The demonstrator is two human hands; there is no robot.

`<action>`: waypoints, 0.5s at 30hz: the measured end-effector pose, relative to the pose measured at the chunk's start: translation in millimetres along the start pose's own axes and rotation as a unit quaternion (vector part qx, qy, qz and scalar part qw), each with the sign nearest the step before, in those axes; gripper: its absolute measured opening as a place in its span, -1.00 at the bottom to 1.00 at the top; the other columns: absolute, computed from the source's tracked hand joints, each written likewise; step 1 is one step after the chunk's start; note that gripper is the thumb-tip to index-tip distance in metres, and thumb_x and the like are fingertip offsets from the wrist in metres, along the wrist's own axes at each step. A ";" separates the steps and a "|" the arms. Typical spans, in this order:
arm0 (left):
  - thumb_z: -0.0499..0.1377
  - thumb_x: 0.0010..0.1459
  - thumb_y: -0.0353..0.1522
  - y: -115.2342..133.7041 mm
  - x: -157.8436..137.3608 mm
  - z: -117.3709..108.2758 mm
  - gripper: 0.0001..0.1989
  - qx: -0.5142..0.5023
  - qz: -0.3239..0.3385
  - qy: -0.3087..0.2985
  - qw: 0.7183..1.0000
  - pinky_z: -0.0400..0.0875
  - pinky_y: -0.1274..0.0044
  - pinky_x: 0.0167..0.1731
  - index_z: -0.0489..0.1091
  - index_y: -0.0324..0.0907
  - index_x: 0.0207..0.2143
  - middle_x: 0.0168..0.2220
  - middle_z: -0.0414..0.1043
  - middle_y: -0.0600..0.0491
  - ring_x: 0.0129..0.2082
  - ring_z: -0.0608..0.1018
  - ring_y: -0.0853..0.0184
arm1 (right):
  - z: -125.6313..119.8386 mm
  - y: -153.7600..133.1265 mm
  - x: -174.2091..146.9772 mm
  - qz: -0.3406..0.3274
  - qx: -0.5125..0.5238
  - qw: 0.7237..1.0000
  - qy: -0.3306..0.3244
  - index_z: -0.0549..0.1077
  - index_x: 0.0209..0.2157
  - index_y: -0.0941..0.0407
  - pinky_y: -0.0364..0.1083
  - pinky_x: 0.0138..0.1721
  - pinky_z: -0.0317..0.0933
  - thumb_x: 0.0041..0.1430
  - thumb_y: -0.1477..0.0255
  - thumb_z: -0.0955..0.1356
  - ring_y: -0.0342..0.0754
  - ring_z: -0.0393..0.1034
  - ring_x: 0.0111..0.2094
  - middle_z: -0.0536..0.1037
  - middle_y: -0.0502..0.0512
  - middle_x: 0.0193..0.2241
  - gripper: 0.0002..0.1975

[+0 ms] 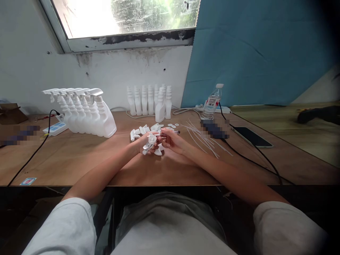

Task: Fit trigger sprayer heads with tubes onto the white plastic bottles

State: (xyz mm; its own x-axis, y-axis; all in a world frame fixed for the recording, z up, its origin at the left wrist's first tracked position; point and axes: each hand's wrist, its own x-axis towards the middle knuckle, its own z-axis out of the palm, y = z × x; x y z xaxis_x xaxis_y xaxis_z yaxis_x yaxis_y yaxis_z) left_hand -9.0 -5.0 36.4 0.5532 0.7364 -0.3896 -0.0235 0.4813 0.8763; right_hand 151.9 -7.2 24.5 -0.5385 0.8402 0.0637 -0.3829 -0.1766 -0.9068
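Note:
My left hand point(140, 144) is closed around a white trigger spray head point(150, 142), held just above the table. My right hand point(172, 140) pinches a slim metal rod-like tool point(175, 132) with a dark end. Its thin tip points left and reaches the spray head; its exact kind is too small to tell. Loose white plastic spray parts point(135, 134) lie on the table behind and around my hands, partly hidden by them. Small white discs point(173, 125) lie just beyond my right hand.
Spray bottles with heads point(106, 120) stand in a row at left. Headless white bottles point(160, 106) stand by the wall. Thin white tubes point(204, 138), a water bottle point(211, 104), a phone point(251, 137) and black cables point(247, 161) lie or stand at right. A power strip point(55, 128) is at left.

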 end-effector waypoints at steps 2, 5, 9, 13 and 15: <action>0.12 0.10 -0.21 -0.3 3.6 -1.5 -0.67 0.024 0.041 0.041 0.998 -0.04 0.63 -0.77 0.14 -0.16 -0.61 -0.71 0.16 0.09 -0.77 0.17 0.45 | 0.4 0.8 1.8 -0.012 0.021 1.000 0.013 0.35 -0.43 0.11 -0.23 -0.64 0.05 0.02 0.16 0.46 -0.28 0.13 -0.64 0.46 -0.06 -0.51 -0.67; 0.08 0.14 -0.19 1.9 10.0 -8.9 -0.65 0.087 0.130 0.144 0.977 0.06 0.59 -0.72 0.14 -0.14 -0.62 -0.72 0.17 0.09 -0.75 0.22 0.42 | -8.5 -2.7 6.8 -0.068 0.034 0.995 0.063 0.34 -0.35 0.06 -0.21 -0.59 0.15 0.01 0.12 0.46 -0.27 0.18 -0.62 0.51 -0.07 -0.41 -0.64; 0.07 0.14 -0.33 7.6 14.6 -31.8 -0.69 0.184 0.256 0.276 0.908 0.09 0.61 -0.59 0.18 -0.17 -0.65 -0.67 0.19 0.12 -0.64 0.26 0.42 | -40.3 -13.6 16.6 -0.138 -0.025 0.973 0.184 0.30 -0.31 0.04 -0.24 -0.64 0.07 0.04 0.14 0.45 -0.28 0.24 -0.61 0.49 -0.09 -0.37 -0.65; 0.12 0.06 -0.46 8.9 15.6 -53.8 -0.80 0.290 0.316 0.339 0.838 0.10 0.60 -0.47 0.29 -0.16 -0.61 -0.59 0.28 0.12 -0.50 0.31 0.35 | -74.9 -21.9 25.4 -0.063 -0.150 0.941 0.295 0.30 -0.32 0.08 -0.27 -0.71 0.02 0.17 0.34 0.39 -0.28 0.26 -0.65 0.46 -0.07 -0.43 -0.82; 0.13 0.03 -0.47 7.0 16.3 -58.6 -0.86 0.334 0.321 0.346 0.816 0.12 0.59 -0.43 0.33 -0.14 -0.56 -0.57 0.31 0.11 -0.48 0.33 0.32 | -84.8 -23.6 28.0 -0.024 -0.171 0.937 0.304 0.31 -0.34 0.11 -0.25 -0.73 0.04 0.17 0.45 0.38 -0.25 0.26 -0.67 0.47 -0.03 -0.45 -0.87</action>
State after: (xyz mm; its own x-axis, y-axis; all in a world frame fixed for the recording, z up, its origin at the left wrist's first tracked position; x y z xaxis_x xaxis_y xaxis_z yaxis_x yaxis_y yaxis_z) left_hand -48.9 38.2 19.5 -0.0035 0.9382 0.3462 0.4633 -0.3052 0.8320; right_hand 209.5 64.0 12.3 0.0407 0.9980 -0.0477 -0.0760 -0.0445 -0.9961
